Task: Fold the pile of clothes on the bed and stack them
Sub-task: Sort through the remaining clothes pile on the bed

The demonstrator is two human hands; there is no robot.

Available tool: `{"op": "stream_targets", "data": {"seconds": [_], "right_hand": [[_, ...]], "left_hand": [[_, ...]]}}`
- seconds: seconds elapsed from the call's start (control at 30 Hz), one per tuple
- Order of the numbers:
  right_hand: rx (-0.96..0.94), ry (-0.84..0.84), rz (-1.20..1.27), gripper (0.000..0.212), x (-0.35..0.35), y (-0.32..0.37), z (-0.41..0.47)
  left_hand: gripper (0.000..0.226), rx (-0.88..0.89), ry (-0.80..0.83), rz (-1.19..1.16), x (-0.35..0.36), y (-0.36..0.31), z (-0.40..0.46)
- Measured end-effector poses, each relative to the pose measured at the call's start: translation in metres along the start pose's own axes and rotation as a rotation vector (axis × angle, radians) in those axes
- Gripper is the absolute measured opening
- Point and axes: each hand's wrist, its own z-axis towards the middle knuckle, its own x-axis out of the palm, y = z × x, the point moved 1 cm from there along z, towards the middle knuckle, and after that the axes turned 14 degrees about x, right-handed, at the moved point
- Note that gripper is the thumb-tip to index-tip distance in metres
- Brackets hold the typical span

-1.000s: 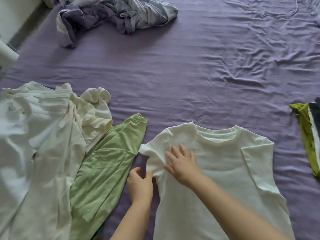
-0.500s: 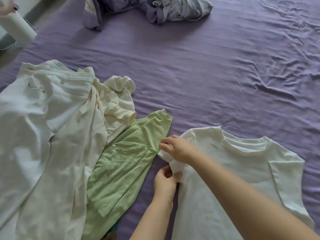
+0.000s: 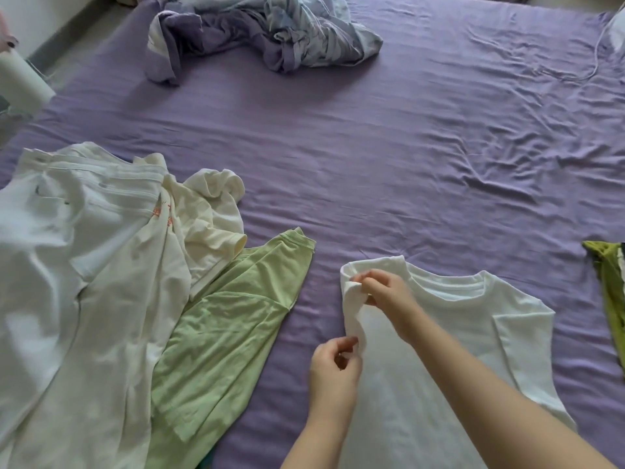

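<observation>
Step in hand: folding white tee (image 3: 439, 350), flat on bed (image 3: 372, 164) near front edge, its left sleeve being turned in. Next prob: lay sleeve flat over body w/ a straight edge, then fold lengthwise. Right hand (image 3: 389, 296) pinches sleeve at shoulder; left hand (image 3: 333, 367) pinches side edge lower down. Unfolded pile (image 3: 101, 282) sits to the left.

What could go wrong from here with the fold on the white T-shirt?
1. Both the left hand and right hand pinch only the edge of the white T-shirt at its sleeve side; the folded strip looks narrow and bunched, so the fold may come out uneven.
2. The light green shirt lies close beside that edge and could get dragged or caught.
3. The purple sheet is wrinkled, so creases may press into the shirt.
</observation>
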Motion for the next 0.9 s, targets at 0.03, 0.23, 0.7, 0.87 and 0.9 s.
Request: {"op": "stream_targets", "data": {"seconds": [0.03, 0.23, 0.7, 0.87, 0.9], "right_hand": [[0.048, -0.016, 0.108, 0.017, -0.015, -0.006, -0.004], [-0.143, -0.433, -0.467, 0.02, -0.048, -0.048, -0.017], [-0.223, -0.232, -1.129, 0.046, -0.005, -0.124, -0.065], [-0.321, -0.134, -1.006, 0.045, -0.012, -0.186, -0.132], [-0.363, -0.135, -1.008, 0.041, -0.013, -0.199, -0.146]], "left_hand": [[0.022, 0.026, 0.05, 0.039, 0.007, -0.001, -0.003], [0.033, 0.289, 0.176, 0.548, 0.022, 0.008, -0.013], [0.081, 0.164, 0.398, 0.774, -0.019, 0.057, -0.054], [0.052, -0.11, 0.275, 0.48, -0.039, 0.081, -0.114], [0.043, -0.161, 0.271, 0.463, -0.042, 0.087, -0.129]]}}
